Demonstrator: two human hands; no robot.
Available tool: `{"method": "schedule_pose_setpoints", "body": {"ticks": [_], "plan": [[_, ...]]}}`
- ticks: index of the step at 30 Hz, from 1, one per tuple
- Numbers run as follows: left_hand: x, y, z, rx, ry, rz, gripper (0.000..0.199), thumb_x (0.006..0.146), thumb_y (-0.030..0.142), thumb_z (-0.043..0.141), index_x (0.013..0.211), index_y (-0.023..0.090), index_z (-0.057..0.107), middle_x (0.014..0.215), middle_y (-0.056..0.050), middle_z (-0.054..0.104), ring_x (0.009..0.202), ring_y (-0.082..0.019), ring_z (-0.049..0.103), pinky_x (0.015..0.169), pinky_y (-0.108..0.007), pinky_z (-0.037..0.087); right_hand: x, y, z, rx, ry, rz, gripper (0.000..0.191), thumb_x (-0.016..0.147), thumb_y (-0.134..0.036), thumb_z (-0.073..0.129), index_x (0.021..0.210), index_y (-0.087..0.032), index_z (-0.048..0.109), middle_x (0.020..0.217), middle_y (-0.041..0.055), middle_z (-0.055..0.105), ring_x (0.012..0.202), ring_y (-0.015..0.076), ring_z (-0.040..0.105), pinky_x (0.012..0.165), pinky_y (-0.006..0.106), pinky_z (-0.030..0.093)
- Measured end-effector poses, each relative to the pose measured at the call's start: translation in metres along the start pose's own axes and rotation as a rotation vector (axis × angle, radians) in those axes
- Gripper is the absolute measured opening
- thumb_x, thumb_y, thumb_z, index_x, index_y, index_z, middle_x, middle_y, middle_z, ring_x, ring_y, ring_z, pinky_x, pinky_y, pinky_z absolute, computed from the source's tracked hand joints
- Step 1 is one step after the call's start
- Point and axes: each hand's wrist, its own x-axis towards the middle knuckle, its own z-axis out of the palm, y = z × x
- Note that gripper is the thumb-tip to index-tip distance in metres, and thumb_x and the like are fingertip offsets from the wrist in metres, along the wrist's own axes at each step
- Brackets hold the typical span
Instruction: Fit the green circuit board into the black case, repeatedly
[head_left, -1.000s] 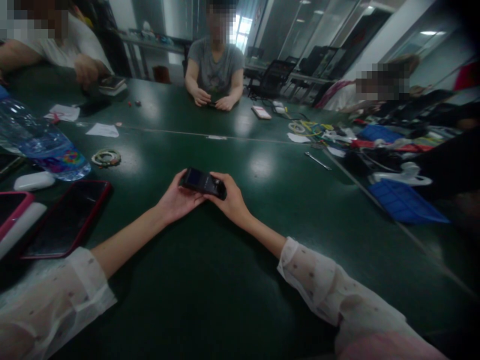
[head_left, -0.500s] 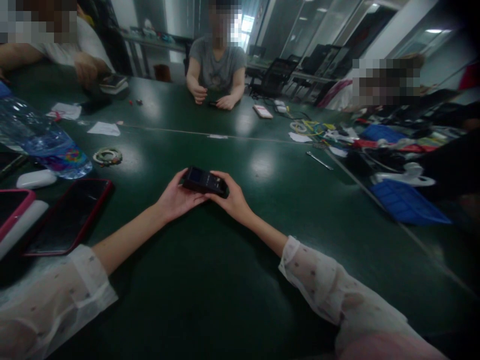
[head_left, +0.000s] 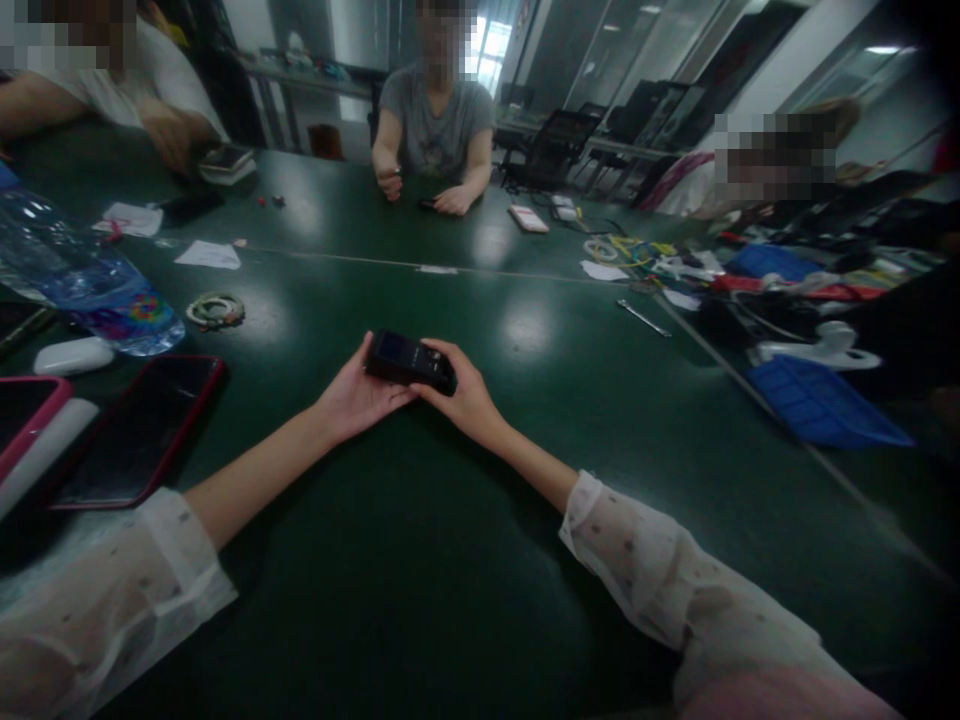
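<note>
A small black handheld device point(head_left: 401, 358) with a dark screen and a few buttons is held between both my hands, above the green table point(head_left: 420, 560). My left hand point(head_left: 354, 400) cradles its left end and underside, the thumb along the near left edge. My right hand point(head_left: 463, 390) grips the right end, fingers over the far side and thumb at the near side. The device's underside and some of my fingertips are hidden. What kind of device it is, I cannot make out.
To the left are a water bottle point(head_left: 97, 280), a bracelet point(head_left: 215, 310), a white case point(head_left: 73, 356) and a red-edged phone point(head_left: 146, 430). On the right lie a wrench point(head_left: 643, 318), tangled cables point(head_left: 626, 252) and a blue tray point(head_left: 825, 402). Across the table sits a person point(head_left: 433, 125).
My hands and the device stay almost still. The view has shifted slightly. The person opposite has lowered one hand a little.
</note>
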Motion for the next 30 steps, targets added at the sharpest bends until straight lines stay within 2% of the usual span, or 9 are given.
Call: {"method": "schedule_pose_setpoints", "body": {"ticks": [4, 8, 17, 25, 30], "plan": [[0.001, 0.001, 0.001, -0.040, 0.006, -0.023, 0.062, 0.103, 0.058, 0.038, 0.147, 0.016, 0.047, 0.126, -0.015, 0.070, 0.119, -0.026, 0.067, 0.106, -0.038, 0.048, 0.000, 0.004, 0.001, -0.017, 0.001, 0.033, 0.054, 0.083, -0.025, 0.077, 0.131, -0.027, 0.053, 0.130, 0.0098, 0.062, 0.123, 0.0280, 0.060, 0.107, 0.051, 0.048], [0.003, 0.002, -0.001, -0.086, -0.003, -0.054, 0.060, 0.105, 0.054, 0.033, 0.151, 0.016, 0.043, 0.130, -0.016, 0.068, 0.118, -0.027, 0.067, 0.105, -0.040, 0.048, 0.000, 0.010, 0.004, -0.036, 0.030, 0.070, 0.054, 0.078, -0.024, 0.081, 0.125, -0.024, 0.056, 0.124, 0.0106, 0.064, 0.116, 0.0281, 0.062, 0.103, 0.049, 0.050], [0.003, 0.002, -0.005, -0.101, -0.028, -0.063, 0.062, 0.104, 0.056, 0.033, 0.153, 0.017, 0.042, 0.134, -0.017, 0.066, 0.122, -0.029, 0.065, 0.109, -0.044, 0.043, 0.001, 0.008, 0.005, -0.009, 0.039, 0.101, 0.052, 0.079, -0.027, 0.080, 0.125, -0.026, 0.057, 0.124, 0.0083, 0.067, 0.116, 0.0275, 0.064, 0.102, 0.048, 0.051], [0.004, 0.001, -0.006, -0.093, -0.069, -0.053, 0.064, 0.104, 0.059, 0.033, 0.152, 0.017, 0.044, 0.129, -0.016, 0.070, 0.118, -0.028, 0.067, 0.113, -0.043, 0.040, 0.002, 0.008, 0.004, -0.049, 0.091, 0.047, 0.052, 0.080, -0.031, 0.080, 0.126, -0.026, 0.057, 0.123, 0.0090, 0.067, 0.115, 0.0278, 0.065, 0.101, 0.049, 0.052], [0.006, -0.001, -0.009, -0.096, -0.055, -0.027, 0.075, 0.101, 0.067, 0.028, 0.149, 0.013, 0.046, 0.126, -0.018, 0.070, 0.117, -0.029, 0.068, 0.112, -0.043, 0.042, 0.000, 0.002, 0.001, -0.029, 0.164, 0.026, 0.051, 0.082, -0.039, 0.077, 0.126, -0.027, 0.055, 0.122, 0.0079, 0.066, 0.114, 0.0272, 0.064, 0.100, 0.047, 0.053]]}}
